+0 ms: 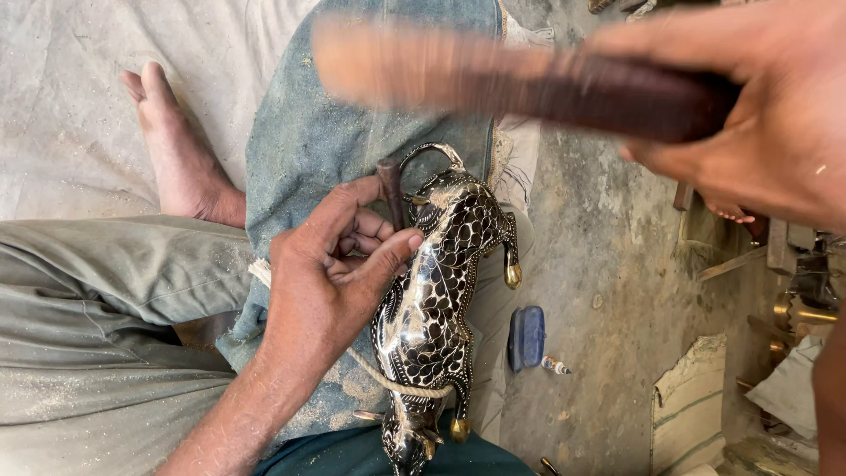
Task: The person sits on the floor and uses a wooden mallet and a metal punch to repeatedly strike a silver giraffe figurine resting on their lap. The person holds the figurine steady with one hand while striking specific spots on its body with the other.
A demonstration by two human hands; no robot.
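While gripping a short dark punch between thumb and curled fingers, left hand pressed against the flank of a metal animal figurine, thumb laid flat on its patterned side. Grip pressed together around the punch, its upper end sticking up just beside the curled tail. Figurine black with silvery netted markings and brass-coloured hooves, lying lengthwise on a dusty blue cloth spread over the lap, tail toward the far end of the cloth, head and horns at the near edge. Bound by a thin cord crossing its body near the shoulders and running under the left wrist.

Right hand raised high at the upper right, clenched tight around a wooden mallet, fingers wrapped on the darker end, paler end blurred with motion above the cloth and well apart from the figurine.

A bare foot resting on the pale sheet at the far left corner, beside the cloth. Grey trousers along the left edge. On the grimy floor to the right of the cloth, a small flat blue object and, just beside it, a tiny tube-like thing. Metal clutter at the right edge, too indistinct to tell apart.
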